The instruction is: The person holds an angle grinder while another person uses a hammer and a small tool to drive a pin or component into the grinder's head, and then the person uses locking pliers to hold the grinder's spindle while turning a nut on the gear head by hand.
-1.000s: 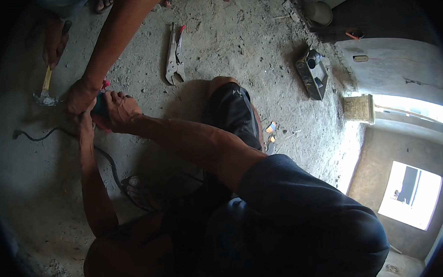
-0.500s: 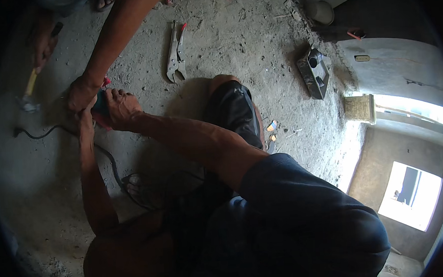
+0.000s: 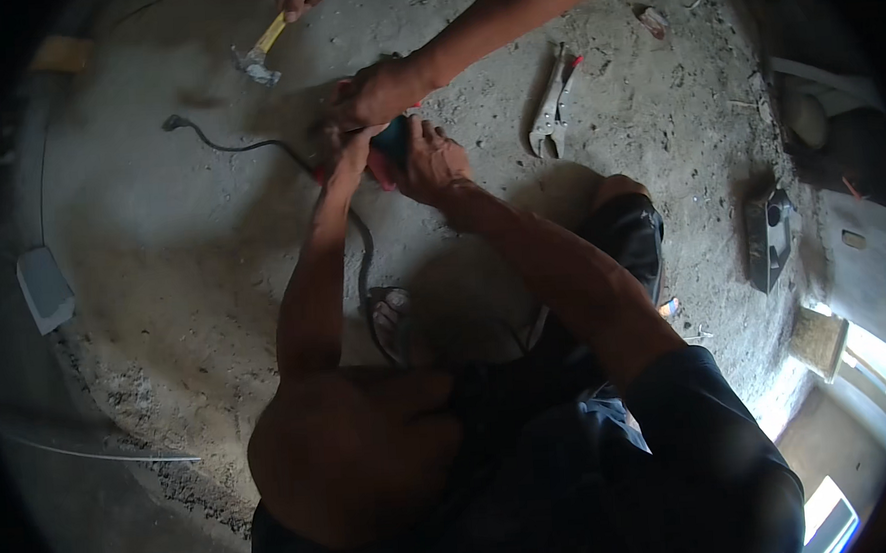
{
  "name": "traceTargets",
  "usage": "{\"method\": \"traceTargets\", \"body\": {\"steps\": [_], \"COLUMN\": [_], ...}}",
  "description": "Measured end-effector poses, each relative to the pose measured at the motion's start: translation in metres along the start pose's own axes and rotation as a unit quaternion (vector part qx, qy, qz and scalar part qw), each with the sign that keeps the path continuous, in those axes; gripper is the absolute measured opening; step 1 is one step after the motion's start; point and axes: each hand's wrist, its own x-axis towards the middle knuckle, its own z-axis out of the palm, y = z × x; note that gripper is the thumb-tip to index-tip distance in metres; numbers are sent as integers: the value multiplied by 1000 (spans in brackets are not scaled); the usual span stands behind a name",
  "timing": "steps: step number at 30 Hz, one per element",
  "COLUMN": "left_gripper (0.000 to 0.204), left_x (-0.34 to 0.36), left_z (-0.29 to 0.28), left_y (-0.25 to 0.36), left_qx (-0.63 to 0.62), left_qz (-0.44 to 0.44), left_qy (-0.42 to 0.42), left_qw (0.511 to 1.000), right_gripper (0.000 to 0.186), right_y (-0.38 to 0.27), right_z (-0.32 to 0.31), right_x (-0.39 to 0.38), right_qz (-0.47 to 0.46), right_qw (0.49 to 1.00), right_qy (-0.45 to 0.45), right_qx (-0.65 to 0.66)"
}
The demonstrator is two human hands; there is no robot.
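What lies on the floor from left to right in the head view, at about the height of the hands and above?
Yellow-handled hammer → black cable → left hand → teal and red tool → right hand → pliers → dark box-shaped device.

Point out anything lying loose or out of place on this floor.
Locking pliers lie loose on the dusty floor, right of the hands. A black cord trails across it, its plug end free. Nothing looks spilled or broken.

pliers (image 3: 552,111) on dusty floor (image 3: 161,241) | white block (image 3: 45,288) left | dark box (image 3: 768,237), maybe a charger, right
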Motion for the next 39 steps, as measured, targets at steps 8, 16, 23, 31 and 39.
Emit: {"method": "traceTargets", "body": {"steps": [8, 16, 23, 31, 39], "left_gripper": [63, 62, 63, 68, 64], "left_x": [1, 2, 6, 7, 0], "left_z": [0, -1, 2, 3, 2], "left_y": [71, 62, 41, 30, 60], "left_qx": [-139, -127, -151, -127, -167], "left_qz": [-89, -67, -61, -101, -122], "left_qy": [46, 33, 10, 21, 29], "left_qw": [985, 989, 987, 986, 978], "right_gripper": [74, 74, 74, 73, 74], "right_y": [-1, -3, -3, -2, -2], "right_z": [-6, -7, -7, -5, -6], "right_x": [0, 1, 0, 0, 0], "right_qz": [23, 19, 20, 19, 17], "right_qw": [998, 998, 999, 999, 999], "right_qy": [-57, -55, -48, -40, -42], "right_qx": [6, -7, -12, -19, -14]}}
